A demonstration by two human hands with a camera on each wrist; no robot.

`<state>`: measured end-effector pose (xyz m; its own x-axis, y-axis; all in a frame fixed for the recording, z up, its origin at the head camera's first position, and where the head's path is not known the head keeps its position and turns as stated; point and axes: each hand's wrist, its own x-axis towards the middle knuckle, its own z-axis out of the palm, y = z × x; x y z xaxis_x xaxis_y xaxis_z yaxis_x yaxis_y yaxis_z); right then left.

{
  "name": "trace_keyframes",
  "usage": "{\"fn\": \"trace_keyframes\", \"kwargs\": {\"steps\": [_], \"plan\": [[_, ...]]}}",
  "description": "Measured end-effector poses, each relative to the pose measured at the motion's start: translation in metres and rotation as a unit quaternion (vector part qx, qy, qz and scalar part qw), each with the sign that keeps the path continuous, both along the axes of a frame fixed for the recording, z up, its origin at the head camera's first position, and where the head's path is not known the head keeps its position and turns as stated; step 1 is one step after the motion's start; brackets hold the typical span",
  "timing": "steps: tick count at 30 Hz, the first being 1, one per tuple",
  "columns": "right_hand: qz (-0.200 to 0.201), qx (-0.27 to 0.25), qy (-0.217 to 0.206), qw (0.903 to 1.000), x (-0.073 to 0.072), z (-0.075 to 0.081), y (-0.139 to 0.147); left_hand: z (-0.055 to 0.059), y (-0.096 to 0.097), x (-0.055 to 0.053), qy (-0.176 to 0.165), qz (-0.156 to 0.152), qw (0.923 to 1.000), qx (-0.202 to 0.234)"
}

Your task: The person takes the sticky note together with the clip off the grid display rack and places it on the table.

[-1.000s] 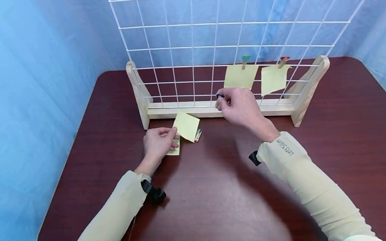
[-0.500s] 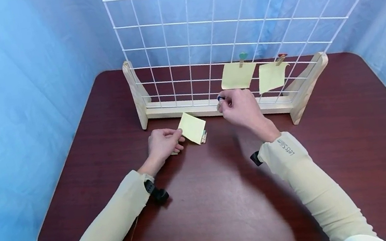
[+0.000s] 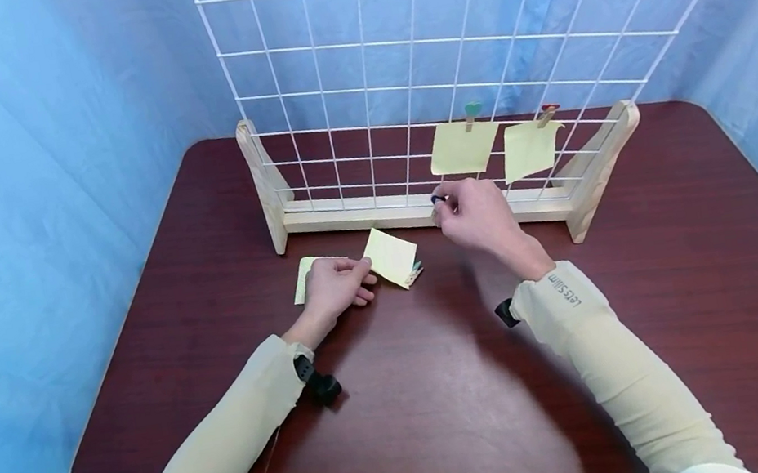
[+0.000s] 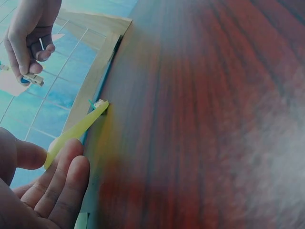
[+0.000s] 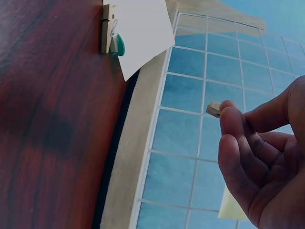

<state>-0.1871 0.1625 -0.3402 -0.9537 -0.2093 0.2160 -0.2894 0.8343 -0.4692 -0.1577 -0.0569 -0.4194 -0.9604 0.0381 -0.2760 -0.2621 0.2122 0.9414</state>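
Note:
My left hand pinches a yellow sticky note between thumb and fingers, raised slightly off the table. Another sticky note lies partly hidden beneath that hand. Just past the held note's lower right corner lies a clothespin; the right wrist view shows its wood and green ornament. A small wooden clothespin with a blue part sits in the fingertips of my right hand, in front of the grid's lower bars. Two sticky notes hang on the grid, one beside the other.
A white wire grid stands upright in a wooden base on the dark red table. One green clothespin and one red clothespin clip the hanging notes. Blue curtains enclose the table.
My left hand has moved right and slightly nearer with the note, uncovering the other note's left side. The right hand, still pinching the clothespin, has barely shifted. The view has shifted a little.

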Motion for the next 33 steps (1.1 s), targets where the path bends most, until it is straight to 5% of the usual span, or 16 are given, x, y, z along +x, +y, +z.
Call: {"fn": "trace_keyframes", "kwargs": {"steps": [10, 19, 25, 33], "plan": [[0.05, 0.022, -0.11, 0.9925, -0.002, -0.016, 0.009, 0.001, -0.001, 0.008, -0.021, -0.001, 0.9998, -0.003], [0.079, -0.022, -0.272, 0.9589, -0.007, -0.036, 0.011, -0.001, -0.006, 0.012, -0.031, 0.0, 0.9995, -0.001], [0.089, -0.023, -0.316, 0.9444, -0.008, -0.04, 0.009, -0.002, -0.009, 0.014, -0.044, -0.007, 0.999, 0.0], [0.085, -0.019, -0.332, 0.9393, -0.009, -0.046, 0.008, 0.002, -0.014, 0.015, -0.06, -0.016, 0.9981, 0.002]]}}
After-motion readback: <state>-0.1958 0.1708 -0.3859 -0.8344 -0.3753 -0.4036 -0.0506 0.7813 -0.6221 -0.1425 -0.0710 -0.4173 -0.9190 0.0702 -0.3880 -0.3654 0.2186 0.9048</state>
